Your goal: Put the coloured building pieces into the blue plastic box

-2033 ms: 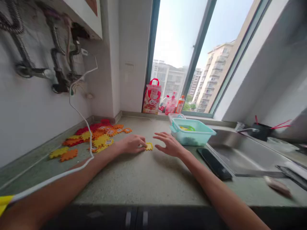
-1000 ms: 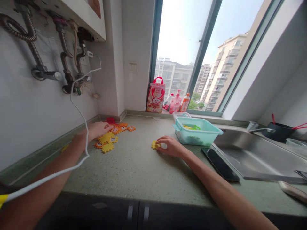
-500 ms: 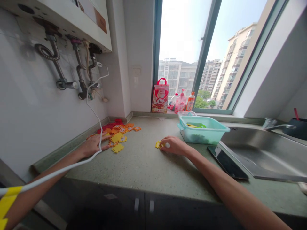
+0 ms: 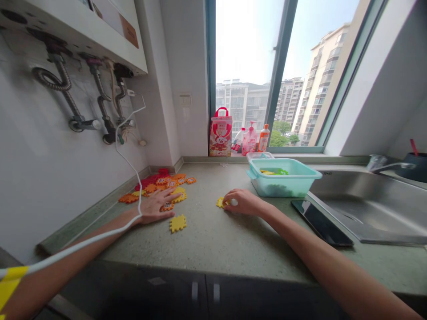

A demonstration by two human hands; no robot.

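On the left of the counter, my left hand (image 4: pixel 156 207) lies spread over part of a pile of red, orange and yellow toothed puzzle tiles. Its fingertips rest on a yellow tile (image 4: pixel 180 194), and an orange tile (image 4: pixel 167 206) shows between finger and thumb. A loose yellow tile (image 4: pixel 178 223) lies in front of the thumb. Near the middle, my right hand (image 4: pixel 243 202) is closed, pinching another yellow tile (image 4: pixel 219 202) at the counter surface. Fingers cover part of that tile. Red tiles (image 4: pixel 151 178) are heaped by the wall.
A turquoise tub (image 4: pixel 283 182) with yellow and green pieces stands behind my right hand. A black phone (image 4: pixel 320 223) lies before the steel sink (image 4: pixel 373 209). A white cable (image 4: pixel 100 233) runs across my left forearm. Bottles (image 4: pixel 250 140) line the windowsill.
My left hand has moved right over the pile, its fingers spreading. The loose yellow tile has shifted right and toward me. My right hand stays in place with its tile.
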